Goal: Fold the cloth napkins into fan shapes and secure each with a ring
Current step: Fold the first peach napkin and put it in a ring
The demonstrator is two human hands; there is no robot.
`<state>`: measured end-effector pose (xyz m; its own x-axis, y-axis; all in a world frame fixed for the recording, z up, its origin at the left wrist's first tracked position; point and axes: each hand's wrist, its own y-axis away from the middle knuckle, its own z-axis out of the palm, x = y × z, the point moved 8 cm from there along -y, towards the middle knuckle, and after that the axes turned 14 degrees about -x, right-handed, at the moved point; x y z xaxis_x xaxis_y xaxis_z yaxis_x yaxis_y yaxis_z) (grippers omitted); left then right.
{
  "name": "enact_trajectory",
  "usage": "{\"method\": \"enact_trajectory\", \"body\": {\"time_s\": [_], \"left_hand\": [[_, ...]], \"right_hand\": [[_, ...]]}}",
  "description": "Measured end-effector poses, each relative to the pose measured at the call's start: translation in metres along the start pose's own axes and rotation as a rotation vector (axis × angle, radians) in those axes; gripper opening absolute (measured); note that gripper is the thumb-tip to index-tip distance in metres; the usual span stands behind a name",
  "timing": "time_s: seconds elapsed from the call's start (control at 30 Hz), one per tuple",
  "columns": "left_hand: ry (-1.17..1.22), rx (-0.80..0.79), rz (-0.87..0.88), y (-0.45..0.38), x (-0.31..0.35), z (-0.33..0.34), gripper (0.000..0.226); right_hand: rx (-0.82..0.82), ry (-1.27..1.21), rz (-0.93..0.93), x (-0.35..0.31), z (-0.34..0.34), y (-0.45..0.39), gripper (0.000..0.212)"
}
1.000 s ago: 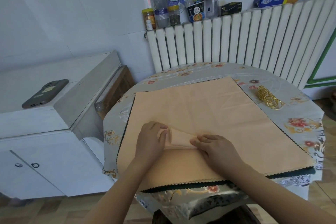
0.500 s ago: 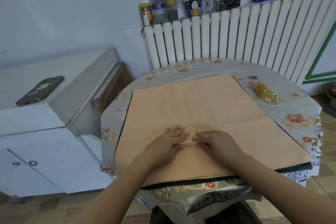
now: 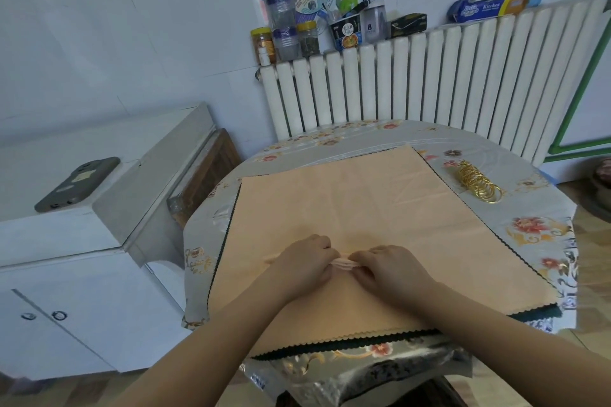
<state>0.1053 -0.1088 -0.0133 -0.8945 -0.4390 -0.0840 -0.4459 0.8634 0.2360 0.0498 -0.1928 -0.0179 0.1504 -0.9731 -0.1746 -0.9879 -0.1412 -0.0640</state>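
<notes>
A peach cloth napkin (image 3: 347, 205) lies spread over the round table, on top of a dark green cloth whose zigzag edge shows at the front. A small bundle of stacked pleats (image 3: 344, 264) rises from the napkin near its front middle. My left hand (image 3: 305, 263) pinches the pleats from the left with curled fingers. My right hand (image 3: 390, 269) pinches them from the right, its fingertips almost touching the left hand's. A pile of gold rings (image 3: 477, 182) sits on the tablecloth at the far right, away from both hands.
The table (image 3: 535, 235) carries a grey flowered cover. A white radiator (image 3: 429, 82) stands behind it, with jars, bottles and a cup on top. To the left stands a white cabinet (image 3: 66, 241) with a dark phone (image 3: 77, 183) on it.
One second ago my hands held a raised flap of napkin. They then pressed it flat, and now both pinch a tighter stack of pleats slightly farther from me.
</notes>
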Motion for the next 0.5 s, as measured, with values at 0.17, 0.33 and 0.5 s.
{"method": "enact_trajectory", "body": {"time_s": [0.17, 0.33, 0.5], "left_hand": [[-0.031, 0.001, -0.007, -0.008, -0.003, -0.015, 0.03], [-0.238, 0.002, 0.012, -0.014, 0.002, -0.015, 0.054], [-0.268, -0.079, 0.006, -0.018, -0.01, -0.007, 0.057]], "right_hand": [[0.003, -0.041, 0.035, 0.012, -0.002, 0.0, 0.031], [0.135, 0.124, 0.1, 0.018, -0.004, -0.008, 0.037], [0.192, 0.274, 0.096, 0.015, 0.004, -0.01, 0.039]]}}
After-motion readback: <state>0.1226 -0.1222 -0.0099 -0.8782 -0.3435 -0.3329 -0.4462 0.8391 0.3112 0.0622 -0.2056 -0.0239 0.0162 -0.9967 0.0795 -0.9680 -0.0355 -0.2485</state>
